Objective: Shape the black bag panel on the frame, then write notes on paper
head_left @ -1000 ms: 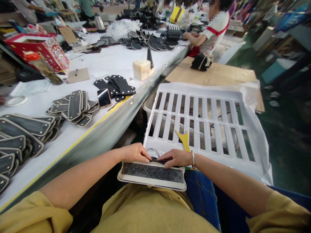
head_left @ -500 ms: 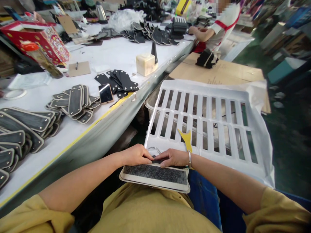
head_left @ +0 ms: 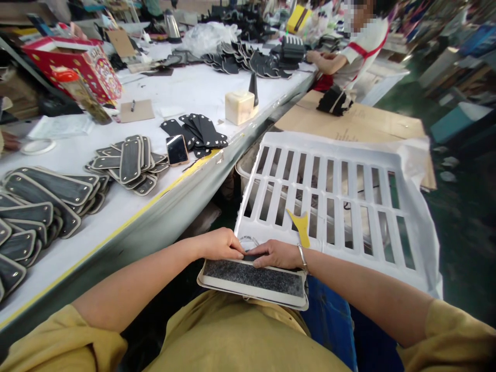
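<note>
My left hand [head_left: 225, 245] and right hand [head_left: 276, 254] both pinch the far edge of a dark panel [head_left: 253, 277] with a pale border, its body on my side of the grip, by my shirt [head_left: 236, 336]. I'd press evenly, fingertips close together, so that edge shouldn't buckle. Just beyond my grip, the white rack's [head_left: 360, 266] near edge leaves little room; a yellow scrap [head_left: 301, 228] lies near my right wrist. Left of my grip, the table [head_left: 186, 90] stands apart, probably giving that elbow more room.
</note>
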{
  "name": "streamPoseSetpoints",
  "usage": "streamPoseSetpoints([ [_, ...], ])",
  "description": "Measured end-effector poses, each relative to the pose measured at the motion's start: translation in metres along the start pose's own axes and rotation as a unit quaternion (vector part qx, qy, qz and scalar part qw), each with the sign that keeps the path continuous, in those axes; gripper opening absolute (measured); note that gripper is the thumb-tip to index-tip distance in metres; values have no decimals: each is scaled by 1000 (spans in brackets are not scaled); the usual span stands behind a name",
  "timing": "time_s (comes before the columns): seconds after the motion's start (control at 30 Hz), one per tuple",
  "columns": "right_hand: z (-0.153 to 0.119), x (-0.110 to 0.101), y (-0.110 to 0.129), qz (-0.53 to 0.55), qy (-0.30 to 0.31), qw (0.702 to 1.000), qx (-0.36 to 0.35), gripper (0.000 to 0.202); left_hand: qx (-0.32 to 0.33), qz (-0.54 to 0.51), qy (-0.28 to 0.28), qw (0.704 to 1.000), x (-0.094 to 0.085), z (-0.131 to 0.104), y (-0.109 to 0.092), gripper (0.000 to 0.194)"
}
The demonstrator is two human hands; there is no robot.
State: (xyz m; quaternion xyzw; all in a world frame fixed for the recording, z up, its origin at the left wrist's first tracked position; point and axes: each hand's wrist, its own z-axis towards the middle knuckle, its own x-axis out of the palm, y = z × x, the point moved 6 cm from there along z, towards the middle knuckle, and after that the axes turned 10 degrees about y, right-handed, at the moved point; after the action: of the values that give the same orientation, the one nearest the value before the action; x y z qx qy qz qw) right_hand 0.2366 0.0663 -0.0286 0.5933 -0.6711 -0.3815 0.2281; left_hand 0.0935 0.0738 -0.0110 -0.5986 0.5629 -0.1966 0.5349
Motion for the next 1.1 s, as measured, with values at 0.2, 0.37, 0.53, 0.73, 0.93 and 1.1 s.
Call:
streamPoseSetpoints([
  [0.2, 4, 0, 4, -18, 5, 1000, -3, 54, -23, -35, 35, 999, -11, -14, 27, 31],
  [0.37, 11, 0, 8, -24, 20, 1000, 3, 57, -14, -68, 43, 997, -10, -18, 34, 32],
  [0.53, 22, 1, 16, -23, 35, 999, -2, 54, -4, -82, 47, 996, -9, -19, 37, 34],
  [0.73, 38, 2, 21, -39, 44, 998, -12, 53, 17, -90, 52, 994, -12, -24, 43, 33],
  [0.93, 48, 5, 27, -10, 59, 998, -22, 55, 43, -145, 59, 987, -13, -37, 58, 36],
  [1.1, 51, 9, 29, -9, 62, 997, -35, 57, 55, -181, 37, 981, -8, -42, 65, 40],
])
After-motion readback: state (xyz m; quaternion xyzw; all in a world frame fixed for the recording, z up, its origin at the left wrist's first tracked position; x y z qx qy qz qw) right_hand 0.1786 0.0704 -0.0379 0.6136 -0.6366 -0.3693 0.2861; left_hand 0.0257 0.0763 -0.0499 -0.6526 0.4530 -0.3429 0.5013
